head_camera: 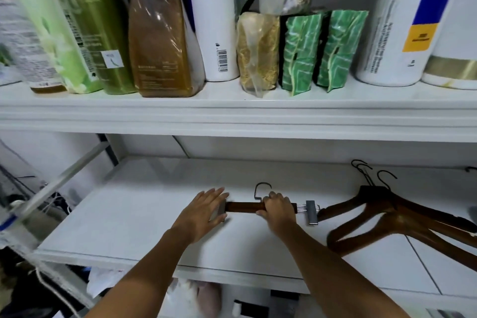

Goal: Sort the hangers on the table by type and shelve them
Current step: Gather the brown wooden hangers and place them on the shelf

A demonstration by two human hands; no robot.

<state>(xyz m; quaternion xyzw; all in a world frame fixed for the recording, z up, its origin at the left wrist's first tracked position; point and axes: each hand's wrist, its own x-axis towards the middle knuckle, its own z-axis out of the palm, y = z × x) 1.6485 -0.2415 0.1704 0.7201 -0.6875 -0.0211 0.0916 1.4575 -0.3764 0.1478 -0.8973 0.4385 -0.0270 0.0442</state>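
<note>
Wrapping fingers [274, 197] of right hand [280, 212] round bar of clip hanger [245, 206]; laying straight left hand [204, 208] over its end clip [221, 210], on shelf [129, 214] near coat hangers [387, 214].

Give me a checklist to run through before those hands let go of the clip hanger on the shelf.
1. The clip hanger rests fully on the shelf: cannot tell, the hands cover parts of it.
2. The right hand grips the wooden bar: ok.
3. The left hand, fingers straight, steadies the left end: ok.
4. Gap to the coat hangers: not ok, the right clip sits almost against the nearest one.
5. Bare shelf to the left for sliding it over: ok.
</note>
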